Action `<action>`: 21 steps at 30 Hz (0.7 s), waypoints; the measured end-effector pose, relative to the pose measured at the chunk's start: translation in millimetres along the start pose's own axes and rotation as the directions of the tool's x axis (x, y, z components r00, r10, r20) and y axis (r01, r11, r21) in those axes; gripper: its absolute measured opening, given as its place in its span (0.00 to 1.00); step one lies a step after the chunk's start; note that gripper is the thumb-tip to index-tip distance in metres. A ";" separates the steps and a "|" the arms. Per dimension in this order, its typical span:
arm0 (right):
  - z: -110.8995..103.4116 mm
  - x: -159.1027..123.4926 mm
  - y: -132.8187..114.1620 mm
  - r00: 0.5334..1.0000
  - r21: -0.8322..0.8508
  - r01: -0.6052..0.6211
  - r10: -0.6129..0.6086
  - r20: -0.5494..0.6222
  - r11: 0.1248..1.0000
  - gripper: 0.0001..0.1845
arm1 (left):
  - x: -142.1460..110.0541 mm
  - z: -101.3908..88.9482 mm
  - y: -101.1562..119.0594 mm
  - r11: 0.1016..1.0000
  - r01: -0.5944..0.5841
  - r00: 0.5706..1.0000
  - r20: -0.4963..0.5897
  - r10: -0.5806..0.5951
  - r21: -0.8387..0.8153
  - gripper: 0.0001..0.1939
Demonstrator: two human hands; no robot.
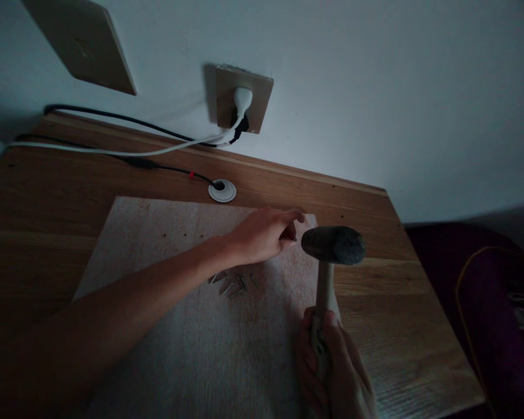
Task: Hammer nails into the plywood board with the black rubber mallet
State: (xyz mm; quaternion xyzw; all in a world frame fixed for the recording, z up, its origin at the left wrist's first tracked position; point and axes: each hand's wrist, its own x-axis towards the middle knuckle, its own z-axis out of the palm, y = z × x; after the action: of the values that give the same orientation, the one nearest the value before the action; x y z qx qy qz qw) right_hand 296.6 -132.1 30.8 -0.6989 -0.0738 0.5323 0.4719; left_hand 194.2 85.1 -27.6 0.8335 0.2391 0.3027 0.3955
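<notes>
The right hand [332, 361] wraps its fingers and thumb firmly around the pale handle of a hammer [325, 282], whose thick dark head stands up just right of the left hand [268, 235], in front of the board's far right corner as seen here. The left hand bends over the pale board [227, 366], thumb and forefinger curved toward each other; a small dark speck shows at the thumb tip, but I cannot tell whether they pinch anything. Several loose nails [243, 284] lie in a small cluster on the board, just below the left wrist. Dark dots run in a row left of that wrist. The board lies on a wooden bench [402, 314], near a round white cable grommet [229, 191]. Behind, a white plug [243, 100] sits in a wall socket [262, 96].
</notes>
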 end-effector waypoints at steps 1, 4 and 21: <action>0.7 -0.2 -0.7 1.000 -0.010 -0.004 0.003 -0.003 1.000 0.35 | -0.1 -0.1 0.3 1.000 0.002 1.000 -0.002 -0.002 -0.003 0.18; 1.0 -0.8 -3.4 1.000 -0.043 -0.029 0.029 -0.013 0.999 0.40 | -0.3 -1.5 2.6 1.000 0.001 1.000 -0.001 -0.001 -0.009 0.19; 0.1 -0.6 -3.0 0.998 -0.024 -0.035 0.034 -0.046 0.999 0.42 | 0.3 -4.5 6.4 0.999 0.034 0.999 0.019 -0.034 -0.018 0.19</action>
State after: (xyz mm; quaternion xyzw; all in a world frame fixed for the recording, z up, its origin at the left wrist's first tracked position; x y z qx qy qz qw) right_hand 297.5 -130.7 33.4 -0.7179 -0.0575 0.5233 0.4556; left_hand 192.3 83.9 -20.1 0.8284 0.2465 0.2904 0.4106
